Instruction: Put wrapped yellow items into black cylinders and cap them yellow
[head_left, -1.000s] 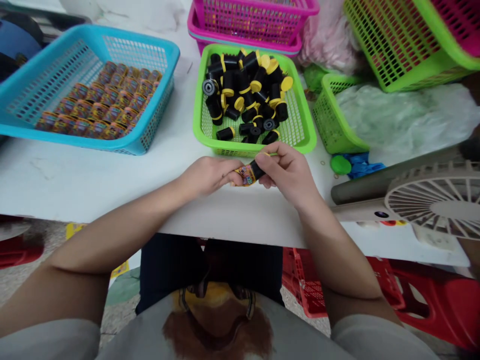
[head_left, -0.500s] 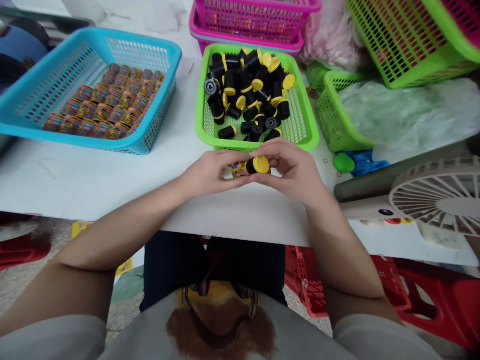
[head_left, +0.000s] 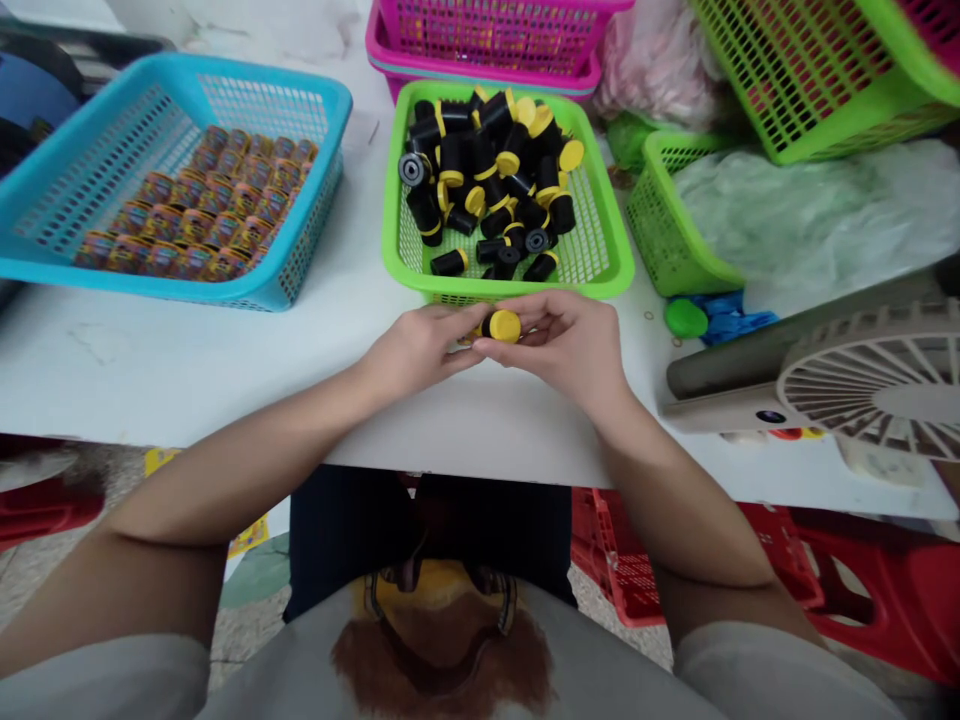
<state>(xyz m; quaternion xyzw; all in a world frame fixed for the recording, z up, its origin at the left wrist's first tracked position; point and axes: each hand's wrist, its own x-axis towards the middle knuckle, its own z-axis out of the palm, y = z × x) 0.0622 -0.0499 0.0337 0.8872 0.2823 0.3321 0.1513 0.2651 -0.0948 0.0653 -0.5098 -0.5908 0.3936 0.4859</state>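
Observation:
Between my two hands is a small black canister with a yellow cap (head_left: 504,326), its cap facing right and toward me. My left hand (head_left: 420,345) closes on its left end, and the fingers hide most of the body there. From the right, my right hand (head_left: 570,345) grips it near the cap with thumb and fingertips. Just beyond my hands stands a green basket (head_left: 621,250) with loose black canisters with yellow caps (head_left: 491,165) piled in it. Over to the left, a blue basket (head_left: 289,275) holds rows of small canisters with colourful printed wraps (head_left: 199,222).
Pink baskets (head_left: 480,50) are stacked behind the green one. On the right are a smaller green basket (head_left: 652,230) with clear plastic bags (head_left: 810,220), a green cap (head_left: 685,318), and a handheld fan (head_left: 870,385). Another green basket (head_left: 832,80) tilts above them. The white table's edge runs before my lap.
Both hands and the canister have shifted slightly left. My fingers now cover more of the canister's printed body, leaving chiefly the yellow cap and black rim visible. The view has shifted a little.

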